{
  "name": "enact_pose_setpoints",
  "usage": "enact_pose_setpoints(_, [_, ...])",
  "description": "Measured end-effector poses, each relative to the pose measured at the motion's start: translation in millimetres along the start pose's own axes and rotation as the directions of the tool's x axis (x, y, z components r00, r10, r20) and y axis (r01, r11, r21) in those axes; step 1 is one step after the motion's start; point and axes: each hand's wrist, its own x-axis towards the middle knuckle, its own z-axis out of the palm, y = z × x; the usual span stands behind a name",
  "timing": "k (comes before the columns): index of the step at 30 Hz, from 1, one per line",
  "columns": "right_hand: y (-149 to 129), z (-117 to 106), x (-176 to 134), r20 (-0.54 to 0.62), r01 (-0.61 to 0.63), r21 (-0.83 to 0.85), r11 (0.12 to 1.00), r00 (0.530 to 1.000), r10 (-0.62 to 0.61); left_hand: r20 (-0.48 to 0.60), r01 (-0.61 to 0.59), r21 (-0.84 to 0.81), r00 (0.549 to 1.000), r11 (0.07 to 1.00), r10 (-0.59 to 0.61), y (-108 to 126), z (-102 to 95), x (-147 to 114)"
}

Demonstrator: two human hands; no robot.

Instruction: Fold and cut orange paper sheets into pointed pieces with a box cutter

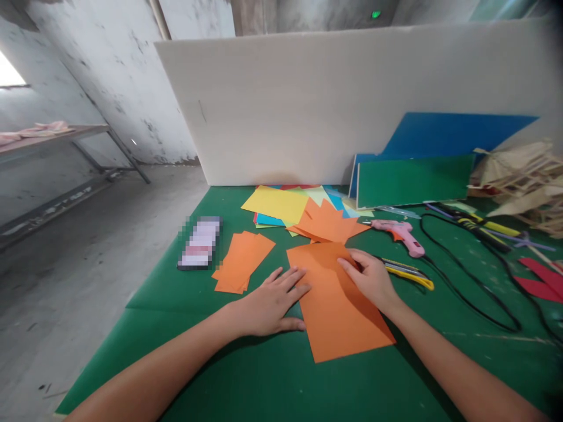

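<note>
An orange sheet of paper [341, 313] lies on the green table in front of me. My left hand [275, 299] rests flat with fingers spread, its fingertips on the sheet's left edge. At the upper right edge, my right hand [369, 278] pinches the sheet between thumb and fingers, and that side looks slightly raised. Left of the sheet sit several smaller orange paper pieces [241, 264] in an overlapping pile. More orange paper pieces [328, 221] are fanned out just beyond the sheet. A yellow utility knife [411, 273] lies beside my right hand.
A pink glue gun [402, 233] with a black cord [475, 296] lies at the right. Behind are coloured papers [277, 203], a green board [413, 181], a blue board [457, 132] and a tall white panel [285, 111]. A blurred phone [201, 241] lies at the left.
</note>
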Motion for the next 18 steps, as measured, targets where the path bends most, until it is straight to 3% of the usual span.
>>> enact_pose_setpoints(5, [-8,-2,0,0.022,0.19,-0.158,0.969,0.982,-0.189,-0.05,0.009,0.028,0.999,1.0,-0.007,-1,8.1,1])
enact_pose_setpoints(8, [-12,-3,-2,0.119,0.313,-0.187,0.931,0.948,-0.294,-0.055,0.021,0.042,0.998,0.999,-0.019,-2,7.8,3])
enact_pose_setpoints(13, [-13,-3,-5,0.357,0.557,-0.098,0.825,0.793,-0.493,-0.139,0.081,0.071,0.988,0.994,-0.071,-1,3.5,4])
enact_pose_setpoints(18, [-17,-1,-8,0.492,0.664,-0.033,0.747,0.662,-0.566,-0.156,0.104,0.055,0.983,0.993,-0.095,-1,1.4,4])
